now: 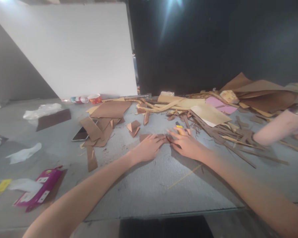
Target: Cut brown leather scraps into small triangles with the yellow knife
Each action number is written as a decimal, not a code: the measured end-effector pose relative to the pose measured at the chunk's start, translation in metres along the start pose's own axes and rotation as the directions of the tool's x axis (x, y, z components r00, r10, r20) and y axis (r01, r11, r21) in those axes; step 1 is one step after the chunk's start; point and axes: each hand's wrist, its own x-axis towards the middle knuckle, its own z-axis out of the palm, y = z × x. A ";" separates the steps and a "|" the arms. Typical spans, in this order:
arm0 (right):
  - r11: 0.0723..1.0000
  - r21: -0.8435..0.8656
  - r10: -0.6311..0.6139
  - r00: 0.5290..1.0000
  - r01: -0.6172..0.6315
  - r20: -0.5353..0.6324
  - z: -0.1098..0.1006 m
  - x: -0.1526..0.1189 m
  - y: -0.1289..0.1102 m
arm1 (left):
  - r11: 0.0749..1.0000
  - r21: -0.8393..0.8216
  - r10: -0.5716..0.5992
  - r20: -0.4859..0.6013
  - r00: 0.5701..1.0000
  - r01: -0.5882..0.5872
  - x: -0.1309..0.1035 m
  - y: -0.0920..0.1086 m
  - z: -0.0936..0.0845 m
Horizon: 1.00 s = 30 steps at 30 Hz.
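My left hand (pixel 150 147) lies flat, fingers spread a little, on a brown strip (pixel 144 136) on the grey table. Close to its right, my right hand (pixel 183 142) touches the strip's right end with its fingers apart. A yellow and black cutter (pixel 179 127) shows just beyond the right hand's fingers, partly hidden by them; whether the hand grips it is unclear. Small folded brown pieces (pixel 133 127) rest beyond my left hand. A thin tan strip (pixel 185 177) lies nearer the front, below my right hand.
A phone (pixel 80 135) lies partly under brown sheets (pixel 110 109) at left. Nearer the front-left is a purple tissue pack (pixel 46 185). Dark strips (pixel 220 134) and larger sheets (pixel 268 96) are heaped at right, beside a pink cylinder (pixel 280 127). Tall panels (pixel 89 49) stand behind.
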 end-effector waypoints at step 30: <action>1.000 0.007 -0.002 0.997 0.003 -0.077 -0.011 -0.006 0.001 | 0.977 -0.087 -0.210 -0.234 0.949 0.195 -0.007 -0.003 0.021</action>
